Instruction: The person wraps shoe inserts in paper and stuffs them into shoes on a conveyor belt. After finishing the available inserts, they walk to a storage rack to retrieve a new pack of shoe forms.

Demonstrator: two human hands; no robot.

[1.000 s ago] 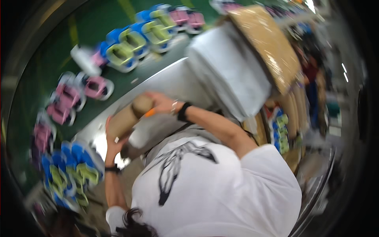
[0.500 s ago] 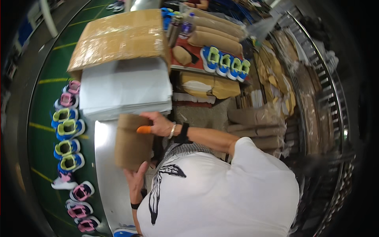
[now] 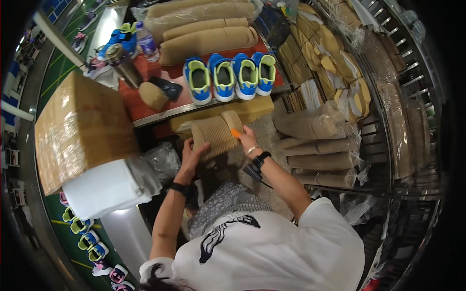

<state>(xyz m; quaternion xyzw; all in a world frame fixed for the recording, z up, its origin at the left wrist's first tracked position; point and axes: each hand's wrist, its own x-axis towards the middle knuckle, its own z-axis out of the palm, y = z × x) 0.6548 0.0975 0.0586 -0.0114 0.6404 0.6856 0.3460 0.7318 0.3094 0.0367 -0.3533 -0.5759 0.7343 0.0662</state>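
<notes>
Between my two hands is a stack of thin brown cardboard pieces (image 3: pixel 212 137), its many layered edges turned up. My left hand (image 3: pixel 192 157) grips the near left side, thumb lying along the edges. At the right end, my right hand (image 3: pixel 248 140), an orange cover on its thumb, holds a smaller portion that stands slightly apart from the rest. The stack is above the floor, in front of the red-topped table (image 3: pixel 138 104). Several blue shoes with lime lining (image 3: pixel 223 77) stand in a row on that table's near edge.
Left of me, a taped carton (image 3: pixel 82 131) sits beside white paper sheets (image 3: pixel 104 189) and a green conveyor with shoes. A metal flask (image 3: pixel 124 65), a bottle (image 3: pixel 145 41) and wrapped brown bundles (image 3: pixel 208 46) are on the table. More bundles (image 3: pixel 315 140) lie at right.
My view and body have turned right, from the paper sheets to the red-topped table. The brown stack has turned too, now showing its layered edges, with a portion parted at its right end.
</notes>
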